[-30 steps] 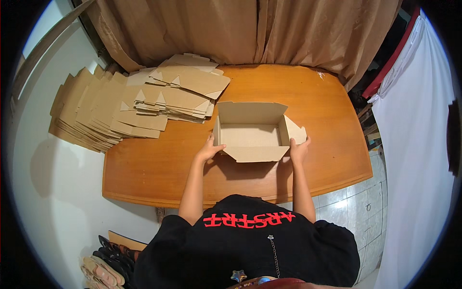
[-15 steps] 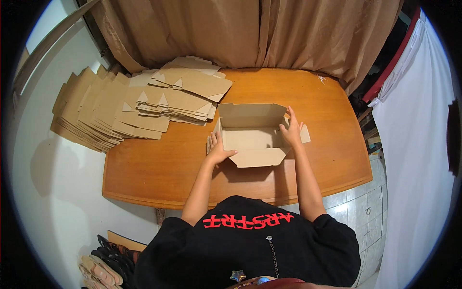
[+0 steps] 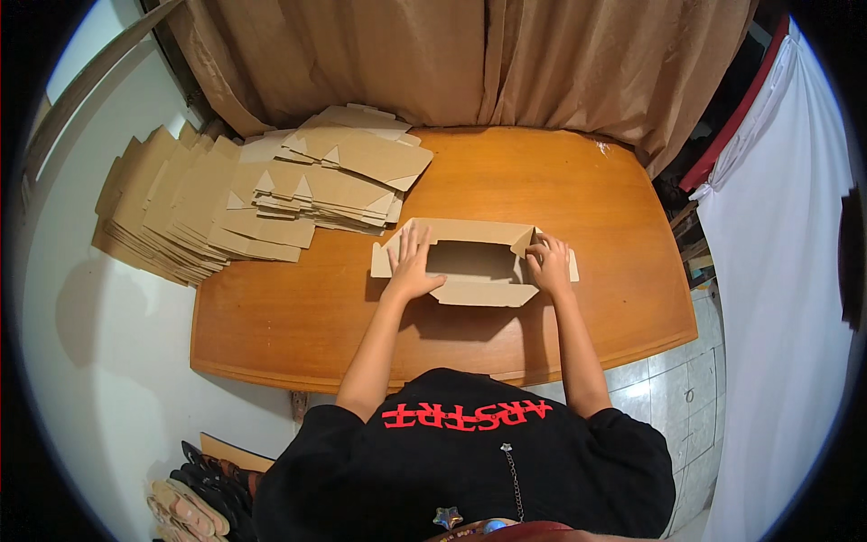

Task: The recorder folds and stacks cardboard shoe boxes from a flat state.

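Note:
A partly folded brown cardboard box (image 3: 483, 294) stands on the wooden table in front of me, its top side uncovered and its inside in shadow. My left hand (image 3: 413, 268) lies over the left end of the box, fingers outstretched against the cardboard and thumb pointing along the near edge. At the right end, my right hand (image 3: 549, 266) has its fingers bent over the edge and grips the cardboard there. The far panel leans inward over the opening. Small side flaps stick out past both hands.
Stacks of flat, unfolded cardboard boxes (image 3: 348, 185) cover the far left of the wooden table (image 3: 542, 172). Brown curtains (image 3: 397, 63) hang behind it. A white cloth (image 3: 777, 235) hangs at the right. Several shoes (image 3: 203, 497) lie at the lower left.
The far panel has tipped from upright toward me over the opening. My left hand has moved up onto the left end, and my right fingers have come down and bent over the right edge.

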`<control>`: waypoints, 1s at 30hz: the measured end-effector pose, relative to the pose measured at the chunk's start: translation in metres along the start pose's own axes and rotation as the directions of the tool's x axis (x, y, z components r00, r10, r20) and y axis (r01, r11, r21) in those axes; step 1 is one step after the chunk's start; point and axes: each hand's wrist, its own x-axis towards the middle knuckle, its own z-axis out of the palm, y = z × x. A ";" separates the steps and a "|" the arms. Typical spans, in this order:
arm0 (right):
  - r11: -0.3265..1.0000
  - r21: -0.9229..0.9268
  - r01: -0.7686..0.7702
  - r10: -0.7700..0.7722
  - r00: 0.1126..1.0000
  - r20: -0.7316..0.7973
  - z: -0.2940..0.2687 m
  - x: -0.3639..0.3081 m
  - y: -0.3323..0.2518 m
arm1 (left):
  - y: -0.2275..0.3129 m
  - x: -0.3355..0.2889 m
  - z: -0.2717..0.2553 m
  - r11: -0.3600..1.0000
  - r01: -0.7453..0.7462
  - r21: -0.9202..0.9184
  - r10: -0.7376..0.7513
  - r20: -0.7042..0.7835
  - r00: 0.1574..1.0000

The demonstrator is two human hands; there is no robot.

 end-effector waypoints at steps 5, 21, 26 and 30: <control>0.908 -0.169 -0.384 0.314 0.888 -0.335 -0.013 -0.002 -0.004 | 0.015 0.010 -0.001 0.977 -0.001 0.213 -0.037 0.175 0.984; 0.622 0.614 -0.486 0.454 0.863 0.222 -0.012 0.013 0.014 | 0.013 0.029 0.014 0.978 -0.211 -0.011 0.207 0.242 0.948; 0.904 0.235 -0.357 0.348 0.934 0.079 0.002 0.010 -0.001 | 0.004 0.028 0.027 0.946 -0.249 -0.209 0.295 0.232 0.927; 0.907 0.078 -0.414 0.404 0.907 0.119 0.016 0.003 -0.020 | 0.014 0.021 0.028 0.962 -0.235 -0.136 0.257 0.175 0.950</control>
